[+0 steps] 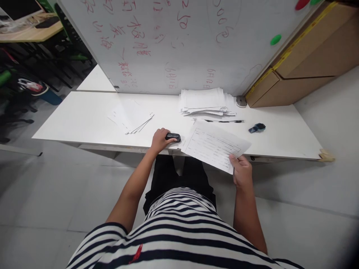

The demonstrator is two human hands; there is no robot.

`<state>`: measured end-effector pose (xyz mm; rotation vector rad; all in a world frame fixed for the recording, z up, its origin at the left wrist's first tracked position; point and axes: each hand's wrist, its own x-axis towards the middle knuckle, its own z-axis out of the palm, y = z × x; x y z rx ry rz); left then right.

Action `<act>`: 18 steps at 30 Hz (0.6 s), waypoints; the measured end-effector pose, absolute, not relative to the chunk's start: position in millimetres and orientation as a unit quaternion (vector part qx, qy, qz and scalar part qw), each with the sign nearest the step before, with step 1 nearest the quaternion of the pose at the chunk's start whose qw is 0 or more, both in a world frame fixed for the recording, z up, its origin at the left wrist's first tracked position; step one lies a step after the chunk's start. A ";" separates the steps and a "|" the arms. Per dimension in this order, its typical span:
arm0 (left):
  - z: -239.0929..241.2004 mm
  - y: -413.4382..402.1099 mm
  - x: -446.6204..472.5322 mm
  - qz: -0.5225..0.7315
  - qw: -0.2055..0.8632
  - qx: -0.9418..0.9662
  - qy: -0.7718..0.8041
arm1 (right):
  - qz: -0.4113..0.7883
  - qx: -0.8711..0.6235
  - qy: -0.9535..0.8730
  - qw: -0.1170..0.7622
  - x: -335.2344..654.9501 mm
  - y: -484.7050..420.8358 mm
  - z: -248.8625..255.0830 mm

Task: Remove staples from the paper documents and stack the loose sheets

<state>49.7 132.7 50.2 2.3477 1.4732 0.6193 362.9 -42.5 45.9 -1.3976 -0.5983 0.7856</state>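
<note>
My left hand (160,141) is closed around a black stapler (173,137) at the front edge of the white table. In my right hand (241,170) are printed sheets of paper (214,144), pinched at their near right corner. The sheets lie slanted, partly over the table and partly past its front edge. Their left corner is close beside the stapler's front end; whether it sits inside the jaws I cannot tell. A thick stack of paper (206,101) rests behind them, and a few fanned sheets (131,117) lie to the left.
A pen (224,121) lies behind the held sheets, and a dark watch (257,127) is to the right. A whiteboard (168,48) with red writing stands at the table's back. Cardboard boxes (303,56) are at the right. A tape-wrapped corner (327,155) ends the table (84,112).
</note>
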 end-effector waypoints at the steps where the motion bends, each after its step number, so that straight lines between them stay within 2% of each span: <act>1: 50.0 132.6 49.8 0.216 0.151 0.816 0.514 | 0.349 -0.614 -0.261 0.659 362.2 -42.1 46.7; 9: 47.8 133.1 49.4 0.222 0.158 0.816 0.510 | 0.354 -0.655 -0.275 0.609 364.5 -40.1 34.8; 18: 45.1 133.9 50.0 0.220 0.154 0.811 0.519 | 0.358 -0.654 -0.273 0.607 361.1 -36.5 35.0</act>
